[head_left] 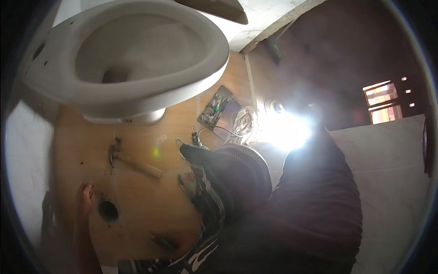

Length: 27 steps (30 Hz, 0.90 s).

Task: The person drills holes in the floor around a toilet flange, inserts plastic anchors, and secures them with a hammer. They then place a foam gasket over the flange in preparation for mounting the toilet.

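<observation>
My left hand [86, 194] is low at the left, its bare forearm rising from the lower edge. Its fingers are loosely bent, and nothing shows in them. Just right of it, a round dark hole [108, 211] opens in the tan tiled floor. Farther from me lies a claw hammer [136, 164] with a wooden handle, its head pointing left. A white toilet bowl [150, 98] stands beyond the hammer, its dark outlet visible inside. My right hand does not show.
An open box [216, 107] of small mixed items stands right of the toilet, beside a pale bundle [246, 123] and a corded tool [195, 137]. A dark object [164, 242] lies near me. Dark clothing covers the lower right; a glaring light [287, 132] washes out part of the view.
</observation>
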Motion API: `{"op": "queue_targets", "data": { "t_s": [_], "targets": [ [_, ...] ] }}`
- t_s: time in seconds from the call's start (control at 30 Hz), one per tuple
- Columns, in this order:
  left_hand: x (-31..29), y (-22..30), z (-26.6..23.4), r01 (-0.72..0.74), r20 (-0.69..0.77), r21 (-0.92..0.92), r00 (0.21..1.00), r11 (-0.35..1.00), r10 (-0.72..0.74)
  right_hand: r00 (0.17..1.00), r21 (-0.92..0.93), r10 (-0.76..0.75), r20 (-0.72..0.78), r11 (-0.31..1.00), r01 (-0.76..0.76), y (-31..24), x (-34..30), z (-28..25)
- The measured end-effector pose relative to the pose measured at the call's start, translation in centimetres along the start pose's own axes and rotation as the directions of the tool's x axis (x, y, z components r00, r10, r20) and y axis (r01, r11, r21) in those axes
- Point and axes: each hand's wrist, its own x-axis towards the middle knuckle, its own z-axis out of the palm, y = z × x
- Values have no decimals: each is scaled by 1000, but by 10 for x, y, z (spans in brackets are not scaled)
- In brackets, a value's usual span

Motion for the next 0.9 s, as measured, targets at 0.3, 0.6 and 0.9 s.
{"op": "queue_targets", "data": {
  "t_s": [0.3, 0.6, 0.9],
  "targets": [
    [34, -125, -69, 317, -51, 209, 948, 925, -313, 846, 631, 531, -51, 674, -385, -38, 89, 133],
    [28, -196, -128, 420, -102, 306, 907, 855, -409, 837, 735, 535, 113, 522, -433, -33, 171, 211],
    [-30, -134, -137, 707, 14, 268, 677, 655, -736, 886, 782, 449, 113, 510, -358, -34, 232, 264]
  ]
}}
